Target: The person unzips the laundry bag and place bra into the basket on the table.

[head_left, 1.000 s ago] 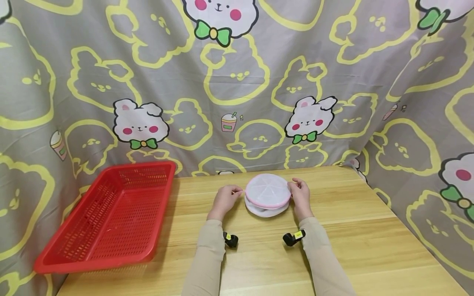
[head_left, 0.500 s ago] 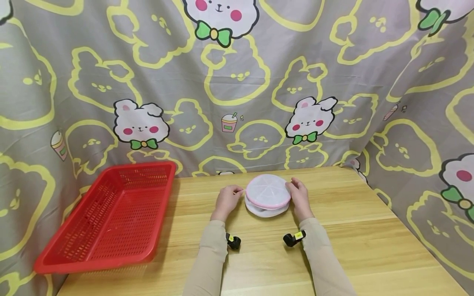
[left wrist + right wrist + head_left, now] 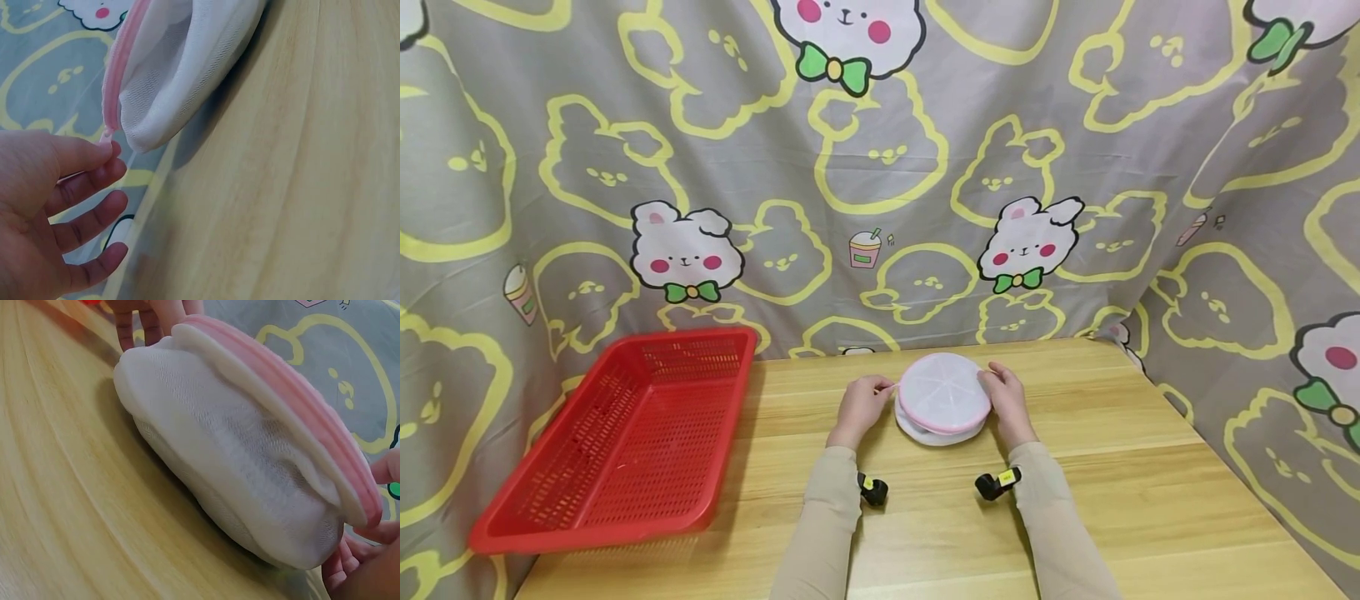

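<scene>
A round white mesh laundry bag (image 3: pixel 942 392) with a pink zipper stands on the wooden table, its top panel tipped toward me. At its left edge, my left hand (image 3: pixel 859 408) pinches the small pink zipper pull (image 3: pixel 106 136) between thumb and index finger; the other fingers of that hand are spread loosely. My right hand (image 3: pixel 1009 405) grips the opposite edge of the bag. In the right wrist view, a thumb and fingers of that hand (image 3: pixel 365 562) meet the end of the pink zipper band (image 3: pixel 300 403), and the mesh side wall sags in folds.
To the left stands a red plastic basket (image 3: pixel 724 433) with slotted walls. Behind the wooden table (image 3: pixel 1112 475) hangs a grey curtain (image 3: pixel 917 225) with yellow outlines and white rabbit faces; it also covers both sides.
The bag's top panel has tipped further toward me, and its front rim sits lower over the base. My left hand has shifted slightly right; my right fingers have come in over the edge.
</scene>
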The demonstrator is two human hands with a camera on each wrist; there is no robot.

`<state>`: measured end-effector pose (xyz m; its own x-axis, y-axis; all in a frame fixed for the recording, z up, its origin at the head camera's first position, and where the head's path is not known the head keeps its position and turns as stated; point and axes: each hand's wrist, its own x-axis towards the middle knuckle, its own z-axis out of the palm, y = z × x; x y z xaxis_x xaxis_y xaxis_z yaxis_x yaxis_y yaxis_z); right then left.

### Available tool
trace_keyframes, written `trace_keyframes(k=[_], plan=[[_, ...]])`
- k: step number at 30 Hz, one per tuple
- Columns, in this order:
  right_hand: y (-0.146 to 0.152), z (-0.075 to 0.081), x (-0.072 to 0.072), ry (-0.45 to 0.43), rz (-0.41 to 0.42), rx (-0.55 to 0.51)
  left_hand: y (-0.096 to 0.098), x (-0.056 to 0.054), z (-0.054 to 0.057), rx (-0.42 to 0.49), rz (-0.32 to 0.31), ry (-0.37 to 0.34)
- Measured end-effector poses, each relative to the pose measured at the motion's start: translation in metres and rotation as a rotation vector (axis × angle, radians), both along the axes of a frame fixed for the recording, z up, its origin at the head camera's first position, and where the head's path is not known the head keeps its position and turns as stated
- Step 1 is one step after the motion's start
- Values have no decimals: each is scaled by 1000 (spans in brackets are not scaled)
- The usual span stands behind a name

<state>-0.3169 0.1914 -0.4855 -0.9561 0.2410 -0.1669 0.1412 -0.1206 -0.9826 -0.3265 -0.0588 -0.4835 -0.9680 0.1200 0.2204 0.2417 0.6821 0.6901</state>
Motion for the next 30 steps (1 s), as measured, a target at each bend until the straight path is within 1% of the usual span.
trace_keyframes(k=[3,5,12,16,23,30], plan=[[-2,-2,-1,5,-6,-2,0,0,0,7,-7,-1],[-3,-2,-2,4,-1,19,0,0,0,7,-10,-1],[-1,0,-2,-3,39,145,1,1,0,6,-22,11],[0,0,-3,4,44,174,1,0,0,3,-26,20],[-4,1,-4,40,30,142,2,0,0,7,-32,27],[-4,1,-4,68,23,163,2,1,0,16,-36,18]])
